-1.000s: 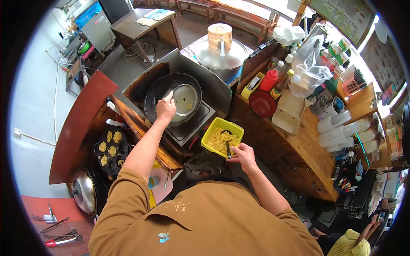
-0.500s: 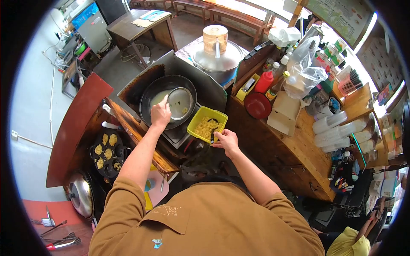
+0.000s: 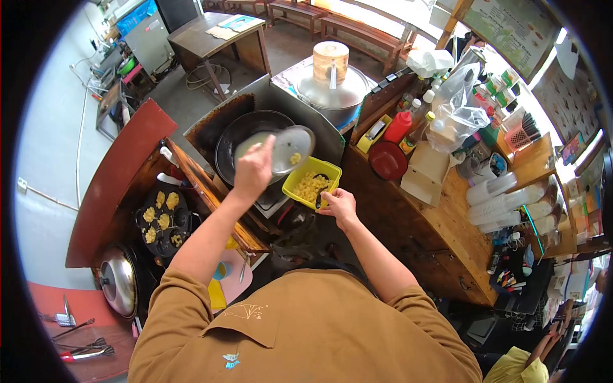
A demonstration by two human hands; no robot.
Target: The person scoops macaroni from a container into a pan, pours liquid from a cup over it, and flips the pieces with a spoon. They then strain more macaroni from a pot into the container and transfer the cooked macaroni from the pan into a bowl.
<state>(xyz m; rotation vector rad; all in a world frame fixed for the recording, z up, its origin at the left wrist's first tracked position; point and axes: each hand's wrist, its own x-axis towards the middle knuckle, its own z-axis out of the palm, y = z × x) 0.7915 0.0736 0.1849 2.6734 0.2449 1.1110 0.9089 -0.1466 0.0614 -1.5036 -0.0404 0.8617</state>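
My left hand (image 3: pixel 254 171) is closed round the handle of a round strainer (image 3: pixel 295 142), which tilts above the wok's right edge. A small clump of yellow food (image 3: pixel 295 158) lies in the strainer, close to a yellow-green tub (image 3: pixel 333 171). Yellow pieces of food (image 3: pixel 308 187) partly fill this tub. At the tub's near right corner, my right hand (image 3: pixel 340 205) grips its rim, with the fingers also against a black spoon (image 3: pixel 318 200) that stands inside. The dark wok (image 3: pixel 225 148) holds cloudy liquid, partly hidden behind the strainer and my left hand.
Left of me, a moulded pan (image 3: pixel 167 246) holds several yellow portions, near a domed lid (image 3: pixel 119 287). A metal splash guard (image 3: pixel 255 96) surrounds the wok. Behind it stands a big lidded pot (image 3: pixel 329 96). The right counter bears a red bowl (image 3: pixel 387 159), bottles and plastic cups.
My left hand has lifted the strainer out of the wok and moved it right, toward the tub. The strainer is now tilted. My right hand still grips the tub.
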